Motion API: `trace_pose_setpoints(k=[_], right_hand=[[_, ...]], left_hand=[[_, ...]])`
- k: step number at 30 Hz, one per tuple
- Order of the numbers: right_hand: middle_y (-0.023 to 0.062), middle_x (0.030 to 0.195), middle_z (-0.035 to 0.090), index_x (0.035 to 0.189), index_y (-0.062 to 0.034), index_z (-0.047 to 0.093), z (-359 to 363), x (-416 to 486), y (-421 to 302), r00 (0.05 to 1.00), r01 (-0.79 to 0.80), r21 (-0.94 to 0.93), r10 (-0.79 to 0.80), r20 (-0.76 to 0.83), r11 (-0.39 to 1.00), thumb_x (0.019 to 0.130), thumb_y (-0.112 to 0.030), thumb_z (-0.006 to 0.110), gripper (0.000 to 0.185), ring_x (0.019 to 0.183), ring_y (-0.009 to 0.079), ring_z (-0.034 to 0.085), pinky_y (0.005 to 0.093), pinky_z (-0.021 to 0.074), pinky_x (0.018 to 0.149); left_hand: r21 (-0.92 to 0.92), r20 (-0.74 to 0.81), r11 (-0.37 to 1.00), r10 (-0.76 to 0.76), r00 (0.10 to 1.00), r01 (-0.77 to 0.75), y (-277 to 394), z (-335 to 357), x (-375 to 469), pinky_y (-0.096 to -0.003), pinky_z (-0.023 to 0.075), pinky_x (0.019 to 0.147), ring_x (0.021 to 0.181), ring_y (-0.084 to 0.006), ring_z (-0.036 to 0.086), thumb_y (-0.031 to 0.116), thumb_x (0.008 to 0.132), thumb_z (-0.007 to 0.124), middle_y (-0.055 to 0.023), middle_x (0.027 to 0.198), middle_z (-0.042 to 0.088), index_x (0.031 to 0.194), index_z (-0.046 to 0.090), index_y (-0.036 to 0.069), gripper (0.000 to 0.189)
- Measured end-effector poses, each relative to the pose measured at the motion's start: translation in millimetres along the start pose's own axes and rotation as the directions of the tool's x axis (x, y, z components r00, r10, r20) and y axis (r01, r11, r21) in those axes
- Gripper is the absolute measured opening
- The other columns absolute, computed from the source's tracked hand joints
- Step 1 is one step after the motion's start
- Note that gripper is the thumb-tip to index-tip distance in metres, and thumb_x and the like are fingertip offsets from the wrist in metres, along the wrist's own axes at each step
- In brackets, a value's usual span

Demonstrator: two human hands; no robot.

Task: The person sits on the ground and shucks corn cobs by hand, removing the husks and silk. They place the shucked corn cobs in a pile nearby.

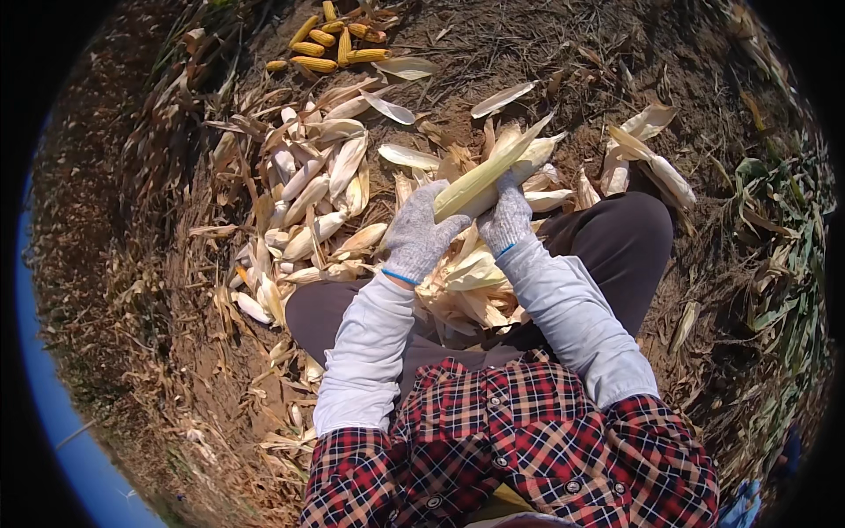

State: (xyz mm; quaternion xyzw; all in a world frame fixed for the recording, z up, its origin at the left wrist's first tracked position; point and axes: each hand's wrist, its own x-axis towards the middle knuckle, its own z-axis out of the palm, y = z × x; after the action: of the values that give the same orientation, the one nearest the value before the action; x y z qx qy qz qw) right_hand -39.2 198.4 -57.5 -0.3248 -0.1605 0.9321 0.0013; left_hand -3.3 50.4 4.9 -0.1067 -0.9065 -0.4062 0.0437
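Observation:
An ear of corn in its pale green husk (pixel 485 178) is held between both gloved hands, its husk tips pointing to the upper right. My left hand (pixel 422 228), in a grey knit glove, grips the lower left end. My right hand (pixel 507 210), gloved alike, is closed around the underside nearer the middle; some of its fingers are hidden behind the husk. Loose dry husks (pixel 475 277) lie between the legs below the hands. Left of the hands is a heap of unhusked ears (pixel 317 191).
Bare yellow corn cobs (pixel 313 64) are piled on the soil at the upper left. More husked ears (pixel 667 178) lie beyond the right knee (pixel 620 237). Green and dry corn leaves (pixel 785 264) run along the right side, with dry stalks (pixel 132 218) on the left.

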Motion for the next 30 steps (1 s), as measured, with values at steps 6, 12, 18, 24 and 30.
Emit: trace_pose_setpoints(k=[6, 12, 18, 24, 30], right_hand=[[0.0097, 0.127, 0.061, 0.141, -0.0055, 0.050, -4.7, 4.9, 0.8, 1.000, -0.018, -0.063, 0.018, 0.005, 0.998, 0.097, -0.019, 0.071, 0.051, 0.118, 0.0268, 0.060, 0.0455, 0.0515, 0.106], [0.0095, 0.128, 0.061, 0.141, -0.0101, 0.051, 2.6, -1.4, -5.2, 0.999, -0.037, 0.114, 0.033, 0.037, 0.993, 0.090, -0.027, 0.081, 0.061, 0.120, 0.0280, 0.059, 0.0497, 0.0502, 0.107], [0.0096, 0.129, 0.061, 0.143, -0.0135, 0.049, 3.1, -3.5, -5.7, 0.997, -0.071, 0.145, 0.070, 0.012, 0.987, 0.086, -0.035, 0.083, 0.069, 0.122, 0.0324, 0.057, 0.0577, 0.0472, 0.108], [0.0116, 0.127, 0.059, 0.144, -0.0125, 0.047, 2.3, -7.7, -14.1, 0.965, -0.252, 0.129, 0.239, 0.112, 0.959, 0.082, -0.043, 0.084, 0.079, 0.118, 0.0338, 0.058, 0.0565, 0.0489, 0.105], [0.0120, 0.124, 0.060, 0.143, -0.0129, 0.047, 4.9, -10.1, -11.0, 0.972, -0.190, 0.049, 0.180, 0.153, 0.981, 0.085, -0.042, 0.082, 0.074, 0.115, 0.0339, 0.060, 0.0595, 0.0495, 0.103]], left_hand=[[-0.119, 0.079, 0.979, -0.156, 0.985, 0.165, -2.8, -8.1, 8.0, -0.0400, 0.0525, 0.091, 0.103, -0.0289, 0.066, 0.016, 0.095, 0.066, -0.0140, 0.109, 0.068, 0.119, 0.064, 0.003, 0.028], [-0.868, 0.043, 0.399, -0.532, 0.846, 0.296, 3.5, -8.7, 10.7, -0.0316, 0.0567, 0.081, 0.091, -0.0200, 0.069, 0.022, 0.107, 0.054, -0.0095, 0.099, 0.070, 0.118, 0.061, 0.000, 0.026], [-0.967, 0.199, 0.026, -0.548, 0.813, 0.254, -5.5, -15.0, 14.0, -0.0207, 0.0393, 0.055, 0.056, -0.0075, 0.040, 0.021, 0.106, 0.057, 0.0043, 0.070, 0.045, 0.111, 0.062, 0.004, 0.018], [-0.885, 0.395, -0.388, -0.332, 0.857, 0.257, -17.1, -31.0, 12.9, -0.0216, 0.0406, 0.057, 0.050, -0.0065, 0.030, 0.018, 0.109, 0.043, 0.0071, 0.061, 0.028, 0.102, 0.060, 0.008, 0.021], [-0.131, -0.095, 0.889, -0.452, 0.887, 0.439, -32.6, -32.7, 18.2, -0.0453, 0.0516, 0.096, 0.100, -0.0268, 0.062, 0.037, 0.090, 0.075, -0.0128, 0.109, 0.062, 0.141, 0.048, 0.002, 0.067]])
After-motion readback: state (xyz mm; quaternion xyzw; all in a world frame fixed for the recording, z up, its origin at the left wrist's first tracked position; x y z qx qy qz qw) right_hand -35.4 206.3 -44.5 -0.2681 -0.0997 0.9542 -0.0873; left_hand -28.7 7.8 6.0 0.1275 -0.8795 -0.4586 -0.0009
